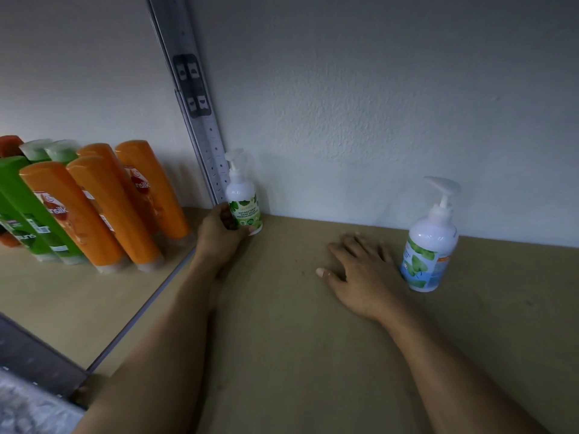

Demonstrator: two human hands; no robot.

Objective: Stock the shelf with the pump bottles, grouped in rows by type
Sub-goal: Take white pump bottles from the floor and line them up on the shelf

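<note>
A green-labelled pump bottle (242, 195) is being set upright in the shelf's (297, 324) back corner, left of frame centre, beside the metal upright (203, 126). The left hand (219, 233) is closed around its lower body. The right hand (360, 270) lies flat and spread on the board, holding nothing, just beside a blue-labelled pump bottle (430, 245) at right. Release seems next; the second bottle likely starts its own row.

Glossy white plastic pump bottle (242, 195), matt brown shelf board (297, 324), rough painted wall (376, 104), perforated metal upright (200, 120)
</note>
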